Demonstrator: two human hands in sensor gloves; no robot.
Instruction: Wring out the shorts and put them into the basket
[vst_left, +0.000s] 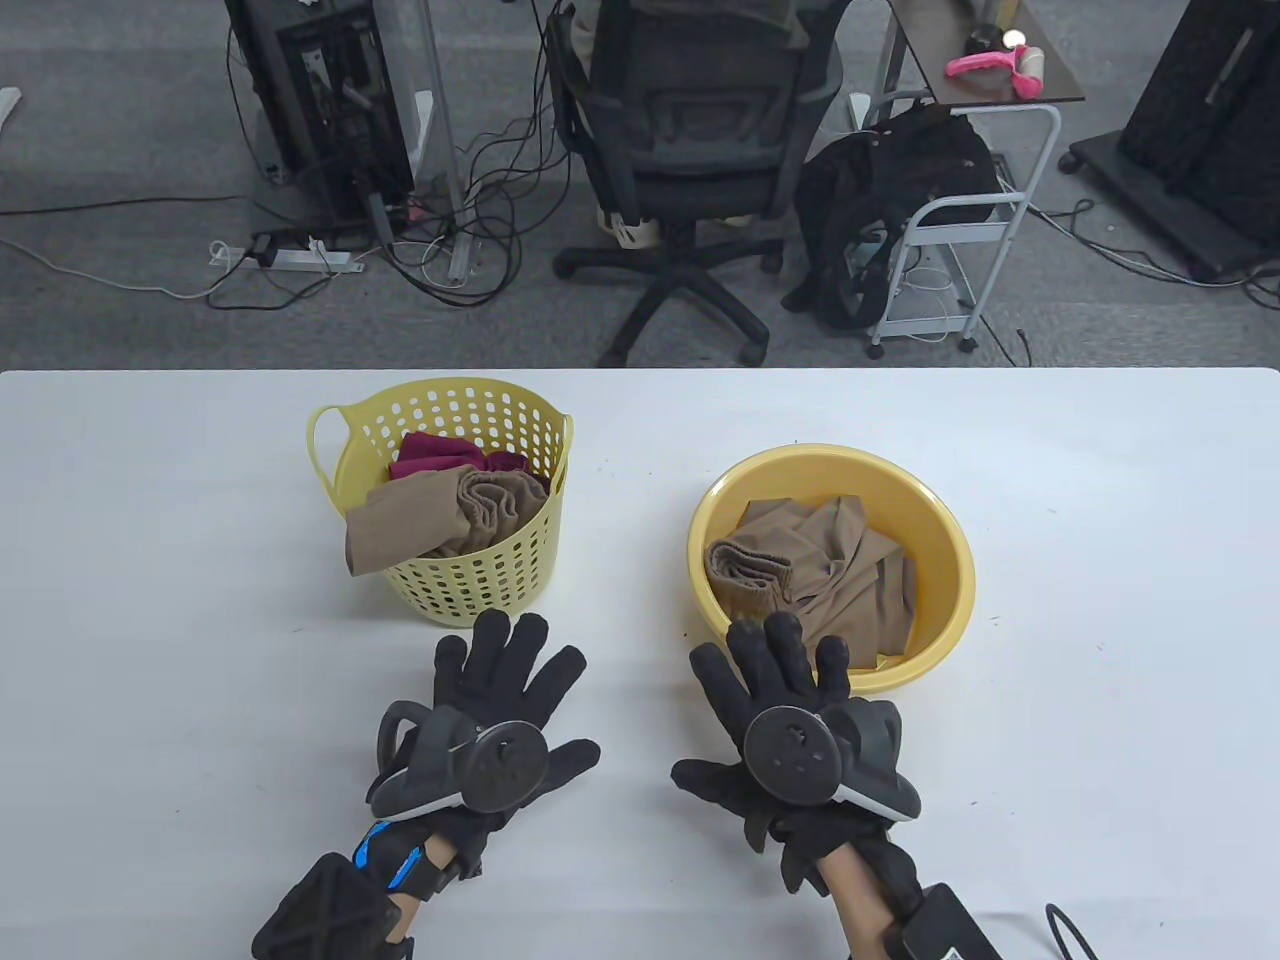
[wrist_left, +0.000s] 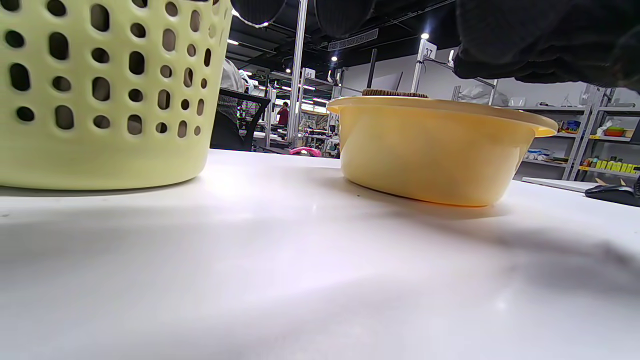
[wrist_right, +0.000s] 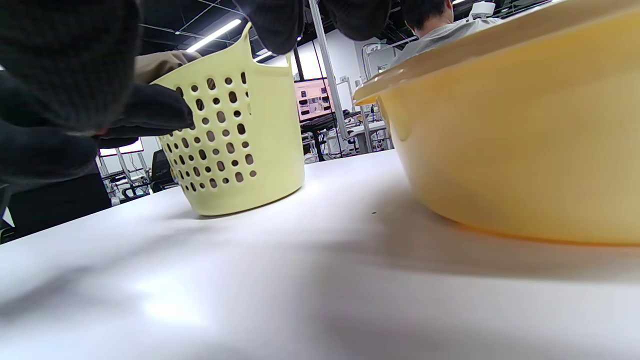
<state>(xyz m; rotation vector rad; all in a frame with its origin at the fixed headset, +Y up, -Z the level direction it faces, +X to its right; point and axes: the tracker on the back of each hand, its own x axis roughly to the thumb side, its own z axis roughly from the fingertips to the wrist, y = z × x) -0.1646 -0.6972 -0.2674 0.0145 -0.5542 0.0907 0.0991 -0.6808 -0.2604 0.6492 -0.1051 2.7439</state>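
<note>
From the table view, both hands lie palm-down with fingers spread and hold nothing. The left hand (vst_left: 490, 715) rests on the white worktop (vst_left: 150, 600) just in front of the pale yellow basket (vst_left: 520, 585). The right hand (vst_left: 785, 725) has its fingertips at the near rim of the yellow basin (vst_left: 945, 570). Tan shorts (vst_left: 820, 580) lie crumpled inside the basin, which suggests they are the pair to be wrung out. The basket already holds another tan garment (vst_left: 430, 515) draped over its rim and a maroon one (vst_left: 435, 455) behind it. The hands look poised to reach in, so the wringing seems not yet begun.

The left wrist view, low over the worktop, shows the basket's perforated wall and the basin's outside. Only a ribbed strip of cloth peeks above the basin's rim, and the glove is cut off at the top.

The right wrist view shows both containers from the side. The basin's contents are hidden, and dark glove fills the upper left.
</note>
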